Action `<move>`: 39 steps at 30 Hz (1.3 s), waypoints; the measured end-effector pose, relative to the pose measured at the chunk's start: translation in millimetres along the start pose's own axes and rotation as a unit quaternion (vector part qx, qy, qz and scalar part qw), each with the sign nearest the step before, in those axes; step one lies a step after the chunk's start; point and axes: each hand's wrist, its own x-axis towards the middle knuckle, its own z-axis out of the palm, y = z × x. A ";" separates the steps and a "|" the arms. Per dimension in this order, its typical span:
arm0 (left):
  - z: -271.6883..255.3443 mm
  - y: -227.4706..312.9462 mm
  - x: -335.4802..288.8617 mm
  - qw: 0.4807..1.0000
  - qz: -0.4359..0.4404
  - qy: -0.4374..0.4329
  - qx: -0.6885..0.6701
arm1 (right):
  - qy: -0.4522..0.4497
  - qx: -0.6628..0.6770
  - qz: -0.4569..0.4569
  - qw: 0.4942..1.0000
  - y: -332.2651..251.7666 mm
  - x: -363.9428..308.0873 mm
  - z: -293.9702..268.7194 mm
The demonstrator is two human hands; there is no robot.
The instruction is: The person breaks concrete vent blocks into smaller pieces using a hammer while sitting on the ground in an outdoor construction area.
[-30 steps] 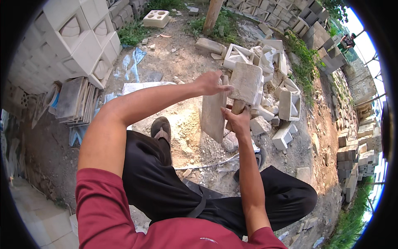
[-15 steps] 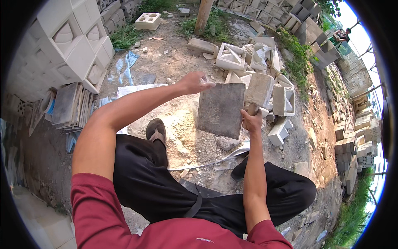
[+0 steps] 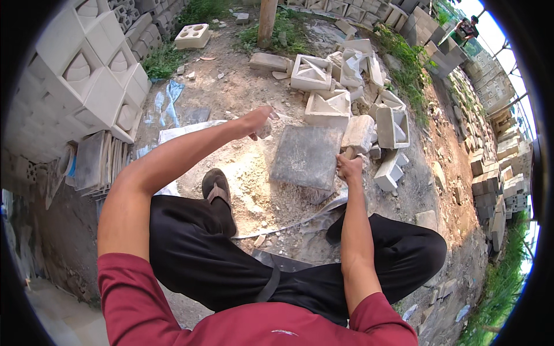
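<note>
A square grey, dusty plate (image 3: 306, 154) lies in front of me above a heap of pale crumbly material (image 3: 254, 179). My right hand (image 3: 350, 168) is closed around a short wooden handle at the plate's right edge. Just beyond it sits a pale block-shaped head (image 3: 358, 132), which looks like that of a mallet. Off the plate's far left corner, my left hand (image 3: 257, 121) hangs in the air with curled fingers. A greyish patch shows at its fingertips; what they hold, if anything, is unclear.
Hollow pale blocks (image 3: 328, 106) and broken pieces are piled beyond the plate. Patterned blocks (image 3: 104, 86) are stacked at left, beside leaning thin boards (image 3: 92, 161). A wooden post (image 3: 267, 23) stands at the back. Another person (image 3: 463, 29) is far off at upper right.
My left hand has drawn away from the plate's far left corner, leftward. The plate now appears flatter. The right hand stays on the handle, and the block-shaped head sits slightly nearer me.
</note>
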 end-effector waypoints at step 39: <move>180.5 -161.7 79.0 0.941 0.048 0.300 0.147 | -0.077 -0.037 0.188 0.979 67.3 -64.2 18.8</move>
